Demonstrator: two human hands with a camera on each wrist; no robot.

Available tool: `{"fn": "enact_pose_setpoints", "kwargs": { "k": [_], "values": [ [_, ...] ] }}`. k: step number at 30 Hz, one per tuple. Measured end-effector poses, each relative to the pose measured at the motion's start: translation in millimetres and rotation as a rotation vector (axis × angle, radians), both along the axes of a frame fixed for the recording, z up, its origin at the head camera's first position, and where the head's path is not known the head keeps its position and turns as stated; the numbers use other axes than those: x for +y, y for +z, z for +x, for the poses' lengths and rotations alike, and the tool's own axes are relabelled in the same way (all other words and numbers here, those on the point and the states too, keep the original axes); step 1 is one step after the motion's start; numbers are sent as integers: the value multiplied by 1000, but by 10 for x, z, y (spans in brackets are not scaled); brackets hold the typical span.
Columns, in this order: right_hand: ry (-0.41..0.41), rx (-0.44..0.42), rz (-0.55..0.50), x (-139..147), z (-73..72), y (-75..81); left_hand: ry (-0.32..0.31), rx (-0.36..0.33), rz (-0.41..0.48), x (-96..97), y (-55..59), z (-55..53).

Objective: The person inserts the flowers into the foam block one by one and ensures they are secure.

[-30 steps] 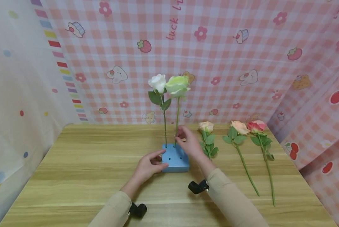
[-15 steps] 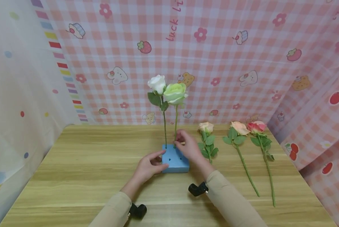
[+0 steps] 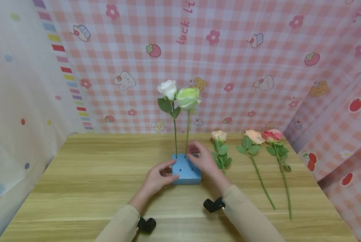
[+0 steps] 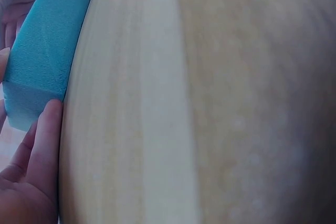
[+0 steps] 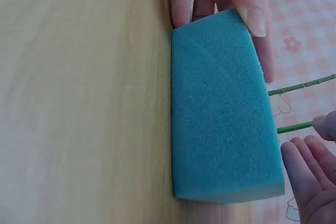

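Observation:
A blue foam block (image 3: 186, 174) with small holes in its top sits on the table. My left hand (image 3: 157, 176) holds its left end; in the right wrist view the thumb (image 5: 256, 22) lies on the top edge and fingers reach down the side. A white rose (image 3: 167, 90) and a pale green rose (image 3: 187, 99) stand upright in the two back holes. Beside the green rose's stem (image 5: 295, 127) is my right hand (image 3: 202, 158), thumb and fingers spread apart, the thumb overlapping the stem in the right wrist view.
To the right on the wooden table (image 3: 92, 188) lie a cream rose (image 3: 219, 136), a peach rose (image 3: 254, 137) and a pink-red rose (image 3: 272, 135), all with leafy green stems. A pink checked cloth (image 3: 228, 67) hangs behind the table.
The green rose went down deeper into the block, with my right hand lowering along its stem. The right fingers have since loosened from the stem. My left hand stays on the block.

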State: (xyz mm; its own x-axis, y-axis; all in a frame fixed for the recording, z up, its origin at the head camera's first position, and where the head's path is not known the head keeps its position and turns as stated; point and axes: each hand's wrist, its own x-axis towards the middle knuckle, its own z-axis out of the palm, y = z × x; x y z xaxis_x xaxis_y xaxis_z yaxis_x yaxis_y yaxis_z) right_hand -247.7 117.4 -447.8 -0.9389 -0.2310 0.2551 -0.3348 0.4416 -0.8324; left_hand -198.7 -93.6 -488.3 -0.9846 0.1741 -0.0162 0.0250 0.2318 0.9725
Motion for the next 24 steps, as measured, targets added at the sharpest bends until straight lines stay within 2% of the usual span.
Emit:
{"fn": "enact_pose_setpoints", "kwargs": {
  "k": [11,24],
  "values": [
    [87,-6,-86,255,217,8,-12,-5,-3,9,36,18],
    [74,-38,-56,750,499,-98,-21,-9,6,1,11,16]
  ]
}}
